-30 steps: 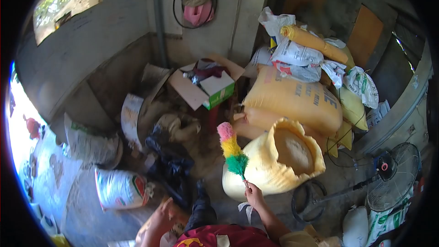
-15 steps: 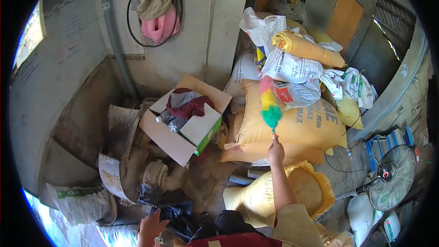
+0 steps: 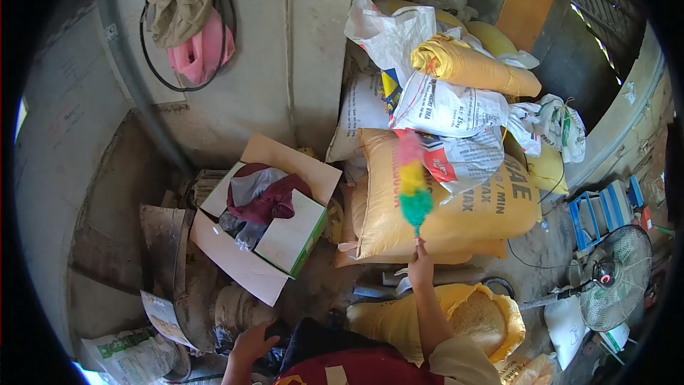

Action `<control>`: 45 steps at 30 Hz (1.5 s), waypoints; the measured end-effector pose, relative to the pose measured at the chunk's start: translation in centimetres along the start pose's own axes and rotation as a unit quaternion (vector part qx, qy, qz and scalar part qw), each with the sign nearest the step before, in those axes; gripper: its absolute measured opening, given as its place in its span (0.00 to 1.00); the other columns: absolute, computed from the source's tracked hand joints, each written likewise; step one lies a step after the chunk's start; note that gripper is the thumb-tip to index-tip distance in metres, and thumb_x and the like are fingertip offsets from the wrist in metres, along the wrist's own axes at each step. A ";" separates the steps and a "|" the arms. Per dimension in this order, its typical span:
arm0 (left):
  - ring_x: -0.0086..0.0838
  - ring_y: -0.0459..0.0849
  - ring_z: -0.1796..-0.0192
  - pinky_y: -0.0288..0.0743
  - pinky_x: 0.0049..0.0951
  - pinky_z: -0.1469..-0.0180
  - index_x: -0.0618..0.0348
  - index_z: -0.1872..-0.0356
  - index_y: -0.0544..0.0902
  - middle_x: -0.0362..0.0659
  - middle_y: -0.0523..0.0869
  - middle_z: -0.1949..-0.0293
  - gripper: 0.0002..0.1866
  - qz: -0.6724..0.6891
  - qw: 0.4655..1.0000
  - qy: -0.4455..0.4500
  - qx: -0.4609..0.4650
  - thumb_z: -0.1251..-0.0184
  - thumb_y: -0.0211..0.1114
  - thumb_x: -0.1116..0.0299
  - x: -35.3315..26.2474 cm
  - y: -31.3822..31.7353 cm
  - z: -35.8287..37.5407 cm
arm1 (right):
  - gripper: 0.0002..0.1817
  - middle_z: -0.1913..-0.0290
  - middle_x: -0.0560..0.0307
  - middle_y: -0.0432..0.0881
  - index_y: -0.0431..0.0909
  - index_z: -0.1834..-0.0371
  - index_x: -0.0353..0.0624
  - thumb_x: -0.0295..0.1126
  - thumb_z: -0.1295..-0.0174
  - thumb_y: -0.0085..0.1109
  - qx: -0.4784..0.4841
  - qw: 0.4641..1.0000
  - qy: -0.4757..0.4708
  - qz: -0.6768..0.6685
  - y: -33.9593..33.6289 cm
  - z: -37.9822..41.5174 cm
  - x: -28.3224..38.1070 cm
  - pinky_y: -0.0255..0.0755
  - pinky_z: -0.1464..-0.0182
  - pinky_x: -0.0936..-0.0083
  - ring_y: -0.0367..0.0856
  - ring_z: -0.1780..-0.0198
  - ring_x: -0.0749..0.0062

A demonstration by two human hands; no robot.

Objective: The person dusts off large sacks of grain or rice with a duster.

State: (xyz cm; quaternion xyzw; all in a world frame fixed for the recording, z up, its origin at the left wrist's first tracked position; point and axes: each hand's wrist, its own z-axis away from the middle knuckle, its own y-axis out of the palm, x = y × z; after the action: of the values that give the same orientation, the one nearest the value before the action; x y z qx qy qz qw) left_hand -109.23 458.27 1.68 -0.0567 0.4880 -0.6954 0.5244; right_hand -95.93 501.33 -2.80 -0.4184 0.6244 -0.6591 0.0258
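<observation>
My right hand is closed round the handle of a feather duster. Its fluffy head is banded pink, yellow and green, and it points up and away, in front of a large stacked yellow sack. At the lower left my left hand is held low near my body, beside dark material. Its fingers are loosely apart and nothing shows in them. Below my right forearm stands an opened yellow sack filled with a light brown, grainy material.
An open cardboard box with maroon cloth and plastic bottles stands left of the sacks. Rolled and white printed bags lie on the pile. A standing fan is at right. Old metal machinery stands at left.
The view has shifted, and the duster's head has tilted slightly while staying in my right hand. My left hand has come up and rightward in the view.
</observation>
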 end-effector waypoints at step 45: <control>0.48 0.51 0.33 0.48 0.59 0.39 0.51 0.35 0.53 0.56 0.50 0.34 0.41 -0.254 0.958 0.087 0.101 0.48 0.60 0.48 -3.6 -6.1 -25.4 | 0.17 0.62 0.43 0.78 0.69 0.46 0.42 0.27 0.39 0.45 0.201 0.978 0.020 0.059 -3.1 4.5 2.9 0.72 0.66 0.66 0.78 0.65 0.51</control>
State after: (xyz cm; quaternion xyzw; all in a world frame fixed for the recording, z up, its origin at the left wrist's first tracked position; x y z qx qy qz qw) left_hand -126.75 476.65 -5.34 -0.0647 0.4291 -0.8534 0.2888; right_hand -93.68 496.78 0.70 -0.3540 0.5034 -0.7765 0.1356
